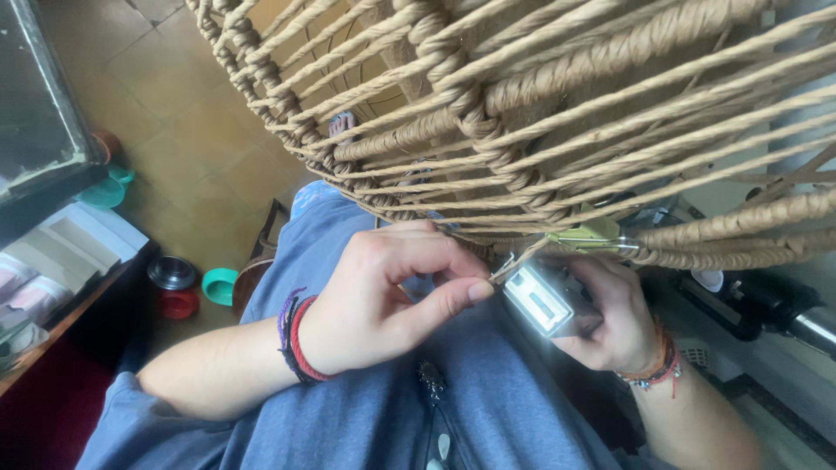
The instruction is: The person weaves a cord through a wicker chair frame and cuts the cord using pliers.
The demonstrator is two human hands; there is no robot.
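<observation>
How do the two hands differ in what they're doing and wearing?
The left hand pinches a thin tan cord between thumb and forefinger; the right hand cups a small silver rectangular lighter under it. The left wrist wears purple and red cord bracelets; the right wrist wears a thinner red beaded bracelet. Both work beneath the tan woven macrame piece.

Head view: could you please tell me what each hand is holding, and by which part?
The left hand pinches a tan cord end between thumb and forefinger. The right hand grips a small silver lighter-like box around its lower body.
</observation>
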